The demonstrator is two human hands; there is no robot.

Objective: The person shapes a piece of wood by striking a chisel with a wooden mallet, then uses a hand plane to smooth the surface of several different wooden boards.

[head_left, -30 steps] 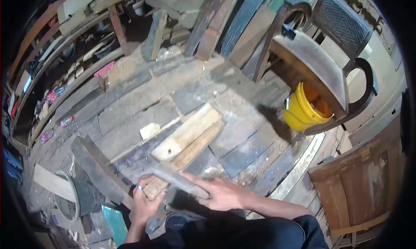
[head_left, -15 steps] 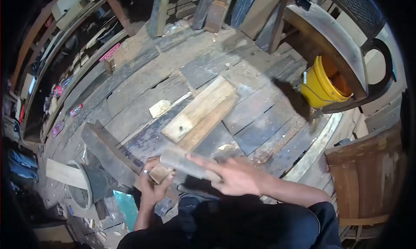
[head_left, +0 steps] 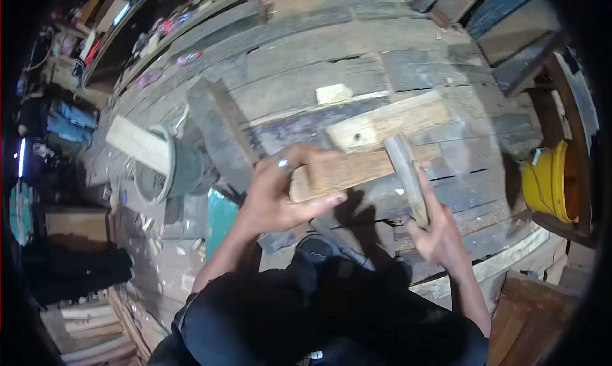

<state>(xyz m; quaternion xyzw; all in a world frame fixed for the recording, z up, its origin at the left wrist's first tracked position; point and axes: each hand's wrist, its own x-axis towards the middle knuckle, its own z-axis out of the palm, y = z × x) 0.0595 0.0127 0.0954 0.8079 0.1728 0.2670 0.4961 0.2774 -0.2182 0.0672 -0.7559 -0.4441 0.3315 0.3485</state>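
A brown wooden block (head_left: 354, 172) is raised just above the floor boards. My left hand (head_left: 277, 187), with a ring on one finger, grips its near left end, thumb on the lower side and fingers on the upper. My right hand (head_left: 440, 235) is closed around the lower part of a flat greyish bar (head_left: 406, 175). That bar stands crosswise over the right part of the block, overlapping it in this view. Behind the block, a paler plank (head_left: 382, 121) with a dark knot lies on the floor.
A small pale wood offcut (head_left: 335, 93) lies farther back. To the left are a thick grey beam (head_left: 220, 124) and a bucket (head_left: 171, 156) with a board across it. A yellow bucket (head_left: 542, 181) stands at the right beside wooden furniture. Wood chips litter the lower left floor.
My view has swung left. The block in my left hand, seen end-on before, now shows its long side. My right hand has turned the bar from nearly level to steep.
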